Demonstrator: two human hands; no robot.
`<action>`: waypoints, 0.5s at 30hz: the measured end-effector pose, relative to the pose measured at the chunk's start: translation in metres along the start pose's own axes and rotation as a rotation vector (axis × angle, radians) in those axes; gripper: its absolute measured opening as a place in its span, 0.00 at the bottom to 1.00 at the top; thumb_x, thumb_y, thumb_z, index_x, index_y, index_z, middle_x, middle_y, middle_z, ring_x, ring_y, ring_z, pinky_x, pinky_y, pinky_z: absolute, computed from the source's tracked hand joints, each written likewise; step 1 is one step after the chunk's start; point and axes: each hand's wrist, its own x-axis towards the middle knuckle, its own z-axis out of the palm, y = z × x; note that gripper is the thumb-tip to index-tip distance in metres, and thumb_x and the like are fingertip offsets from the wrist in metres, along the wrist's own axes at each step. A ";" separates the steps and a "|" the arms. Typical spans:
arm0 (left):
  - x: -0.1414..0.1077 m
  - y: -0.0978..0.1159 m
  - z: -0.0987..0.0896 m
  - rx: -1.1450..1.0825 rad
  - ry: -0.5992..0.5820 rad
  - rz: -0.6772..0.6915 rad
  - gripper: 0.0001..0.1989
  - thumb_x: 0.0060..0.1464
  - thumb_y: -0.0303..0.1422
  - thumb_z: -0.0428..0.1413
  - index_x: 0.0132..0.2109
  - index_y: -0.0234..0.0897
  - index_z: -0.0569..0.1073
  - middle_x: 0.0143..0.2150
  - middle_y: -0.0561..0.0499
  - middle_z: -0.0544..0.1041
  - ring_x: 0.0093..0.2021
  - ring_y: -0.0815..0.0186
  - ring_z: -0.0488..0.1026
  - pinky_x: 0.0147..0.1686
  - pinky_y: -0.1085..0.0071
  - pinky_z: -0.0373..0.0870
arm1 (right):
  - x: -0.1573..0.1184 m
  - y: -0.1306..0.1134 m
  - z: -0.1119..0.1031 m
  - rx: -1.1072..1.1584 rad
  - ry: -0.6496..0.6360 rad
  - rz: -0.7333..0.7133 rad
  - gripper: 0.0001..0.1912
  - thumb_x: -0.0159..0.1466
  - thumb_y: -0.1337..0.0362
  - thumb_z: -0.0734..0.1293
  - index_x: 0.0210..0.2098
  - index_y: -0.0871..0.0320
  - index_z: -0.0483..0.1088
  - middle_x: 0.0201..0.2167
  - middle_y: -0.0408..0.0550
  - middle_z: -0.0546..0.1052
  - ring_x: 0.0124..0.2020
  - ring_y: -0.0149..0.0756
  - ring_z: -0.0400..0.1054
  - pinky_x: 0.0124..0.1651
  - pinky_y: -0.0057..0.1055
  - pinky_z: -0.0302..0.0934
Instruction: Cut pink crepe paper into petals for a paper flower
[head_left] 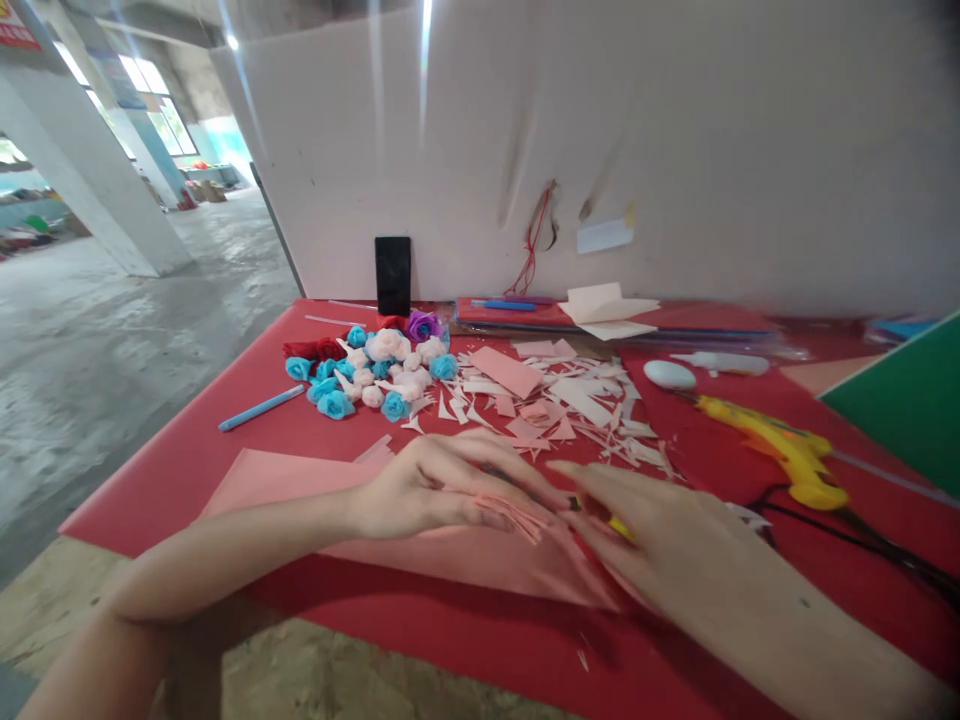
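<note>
My left hand (450,485) is closed around a small folded stack of pink paper (514,515), whose layered edges fan out below the fingers. Close to its fingertips, my right hand (622,520) is bent round something yellow and black (619,525), mostly hidden; I cannot make out what it is. A large pink sheet (277,490) lies under both hands on the red tabletop (420,625). Just beyond the hands are pink and white paper scraps (577,400).
Blue, white, red and purple paper flowers (375,370) lie at the back left, near a blue pen (262,408) and an upright black phone (394,275). A yellow glue gun (780,445), its cable and a white egg-shaped object (670,376) are at the right. A green board (900,400) juts in.
</note>
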 end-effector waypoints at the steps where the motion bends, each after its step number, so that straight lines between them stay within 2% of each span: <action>1: -0.001 -0.001 0.002 -0.091 0.009 -0.032 0.10 0.55 0.34 0.55 0.42 0.39 0.78 0.41 0.44 0.80 0.41 0.65 0.74 0.44 0.67 0.69 | -0.008 0.010 0.009 -0.106 0.000 0.028 0.14 0.58 0.70 0.56 0.37 0.63 0.71 0.24 0.50 0.77 0.22 0.38 0.72 0.17 0.27 0.60; 4: -0.003 -0.004 0.007 -0.319 0.053 -0.152 0.08 0.52 0.35 0.58 0.39 0.40 0.79 0.32 0.47 0.81 0.35 0.68 0.75 0.40 0.69 0.69 | -0.030 0.032 0.037 -0.211 -0.113 0.055 0.17 0.56 0.70 0.56 0.39 0.67 0.72 0.30 0.57 0.78 0.28 0.44 0.74 0.23 0.33 0.67; 8: -0.006 -0.005 0.011 -0.500 0.164 -0.340 0.09 0.46 0.38 0.62 0.31 0.38 0.80 0.26 0.50 0.79 0.30 0.70 0.72 0.37 0.71 0.69 | -0.044 0.039 0.057 -0.191 -0.112 0.083 0.21 0.53 0.71 0.55 0.41 0.68 0.72 0.32 0.58 0.78 0.31 0.43 0.74 0.28 0.32 0.70; 12: -0.006 -0.004 0.009 -0.638 0.076 -0.391 0.11 0.43 0.40 0.63 0.30 0.36 0.80 0.24 0.49 0.78 0.27 0.71 0.70 0.35 0.70 0.68 | -0.047 0.038 0.061 -0.191 -0.077 0.142 0.26 0.50 0.71 0.56 0.46 0.72 0.69 0.29 0.59 0.77 0.25 0.43 0.73 0.23 0.32 0.68; 15: -0.006 -0.004 0.006 -0.679 0.030 -0.392 0.12 0.41 0.41 0.64 0.28 0.35 0.80 0.25 0.47 0.79 0.25 0.71 0.70 0.35 0.69 0.68 | -0.052 0.040 0.062 -0.160 -0.105 0.148 0.27 0.50 0.73 0.56 0.48 0.70 0.69 0.25 0.55 0.75 0.23 0.42 0.71 0.21 0.31 0.66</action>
